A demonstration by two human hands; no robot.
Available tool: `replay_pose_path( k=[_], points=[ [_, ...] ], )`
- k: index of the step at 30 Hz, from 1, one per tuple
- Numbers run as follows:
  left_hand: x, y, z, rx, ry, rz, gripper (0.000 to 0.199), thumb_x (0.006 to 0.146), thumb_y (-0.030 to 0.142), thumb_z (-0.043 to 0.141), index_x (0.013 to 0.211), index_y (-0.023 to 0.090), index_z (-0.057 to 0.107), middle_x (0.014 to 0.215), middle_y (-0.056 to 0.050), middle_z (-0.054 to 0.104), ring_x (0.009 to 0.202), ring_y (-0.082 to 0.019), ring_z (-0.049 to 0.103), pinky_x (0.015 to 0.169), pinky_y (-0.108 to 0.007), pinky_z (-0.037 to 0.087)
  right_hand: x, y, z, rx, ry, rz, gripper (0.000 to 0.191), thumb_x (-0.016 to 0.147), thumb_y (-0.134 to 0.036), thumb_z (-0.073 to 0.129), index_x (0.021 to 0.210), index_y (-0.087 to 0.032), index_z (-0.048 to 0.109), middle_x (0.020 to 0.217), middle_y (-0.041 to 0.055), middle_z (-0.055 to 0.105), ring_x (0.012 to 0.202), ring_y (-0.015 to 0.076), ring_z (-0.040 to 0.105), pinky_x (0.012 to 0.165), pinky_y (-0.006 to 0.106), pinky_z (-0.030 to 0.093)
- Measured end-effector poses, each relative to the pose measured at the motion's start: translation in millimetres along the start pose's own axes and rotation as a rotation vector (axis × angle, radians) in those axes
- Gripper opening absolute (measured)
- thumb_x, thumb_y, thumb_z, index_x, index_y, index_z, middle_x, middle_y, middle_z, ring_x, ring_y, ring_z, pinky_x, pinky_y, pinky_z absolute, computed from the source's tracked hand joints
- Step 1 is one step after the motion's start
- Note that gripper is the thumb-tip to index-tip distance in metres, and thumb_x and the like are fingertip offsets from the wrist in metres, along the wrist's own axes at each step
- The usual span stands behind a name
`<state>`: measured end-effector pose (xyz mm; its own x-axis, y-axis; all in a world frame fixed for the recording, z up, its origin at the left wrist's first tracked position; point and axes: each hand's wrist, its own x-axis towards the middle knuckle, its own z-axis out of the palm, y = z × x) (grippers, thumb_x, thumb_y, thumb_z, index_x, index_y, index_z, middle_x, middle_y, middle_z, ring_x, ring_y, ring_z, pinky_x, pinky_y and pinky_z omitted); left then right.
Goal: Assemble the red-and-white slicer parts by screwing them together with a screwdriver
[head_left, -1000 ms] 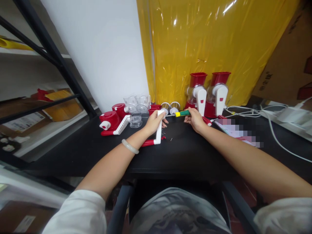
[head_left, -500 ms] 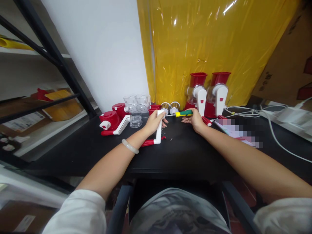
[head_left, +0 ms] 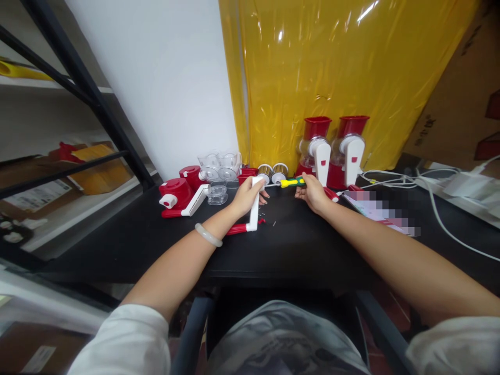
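Observation:
My left hand [head_left: 247, 196] is closed around the upper end of a white crank handle [head_left: 253, 211], whose red grip [head_left: 236, 229] points left near the tabletop. From the right, my right hand [head_left: 312, 193] pinches the back end of a yellow and green screwdriver [head_left: 292, 183], held level. Its shaft reaches left to the crank's upper end; the exact contact at the tip is too small to make out. Below my left hand lie a small red part [head_left: 261, 221] and several tiny screws [head_left: 274, 223] on the black table [head_left: 297, 250].
Two red and white rotary graters [head_left: 322, 156] stand at the back right. Metal grater drums [head_left: 279, 173], clear plastic parts [head_left: 219, 166] and red grater bases [head_left: 175, 194] sit at the back left. White cables [head_left: 406, 179] and a flat printed sheet [head_left: 380, 213] lie on the right.
The screwdriver has turned about its axis, showing more yellow on its handle. My right hand's fingers have shifted and curled slightly; my left hand and the crank have stayed put.

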<state>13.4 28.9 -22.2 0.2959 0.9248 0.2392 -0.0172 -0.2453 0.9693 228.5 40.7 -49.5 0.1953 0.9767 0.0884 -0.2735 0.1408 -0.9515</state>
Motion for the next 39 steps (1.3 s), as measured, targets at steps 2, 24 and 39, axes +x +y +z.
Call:
replay_pose_path(
  k=[2, 24, 39],
  points=[
    [0, 0, 0.0, 0.002, -0.001, 0.000, 0.026, 0.090, 0.041, 0.055, 0.096, 0.017, 0.047, 0.064, 0.000, 0.065, 0.046, -0.012, 0.061, 0.046, -0.022, 0.049, 1, 1, 0, 0.003, 0.008, -0.008, 0.027, 0.091, -0.047, 0.051, 0.082, -0.023, 0.044, 0.049, -0.0071, 0.050, 0.036, 0.0084, 0.048, 0.040, 0.019, 0.043],
    [0, -2, -0.2, 0.011, -0.017, 0.013, 0.029, 0.090, 0.042, 0.056, 0.098, 0.016, 0.048, 0.065, 0.000, 0.065, 0.047, -0.012, 0.061, 0.047, -0.022, 0.049, 8, 4, -8, -0.420, 0.179, -0.132, 0.061, 0.080, -0.080, 0.035, 0.062, -0.023, 0.047, 0.037, -0.0024, 0.044, 0.026, 0.0113, 0.042, 0.027, 0.024, 0.032],
    [-1, 1, -0.2, 0.024, 0.021, 0.004, 0.021, 0.091, 0.037, 0.053, 0.094, 0.017, 0.045, 0.063, 0.001, 0.065, 0.046, -0.011, 0.061, 0.046, -0.021, 0.049, 6, 7, -1, 0.055, -0.016, -0.063, 0.015, 0.075, -0.033, 0.051, 0.086, -0.023, 0.050, 0.066, -0.0039, 0.062, 0.057, 0.0142, 0.063, 0.055, 0.026, 0.048]
  ],
)
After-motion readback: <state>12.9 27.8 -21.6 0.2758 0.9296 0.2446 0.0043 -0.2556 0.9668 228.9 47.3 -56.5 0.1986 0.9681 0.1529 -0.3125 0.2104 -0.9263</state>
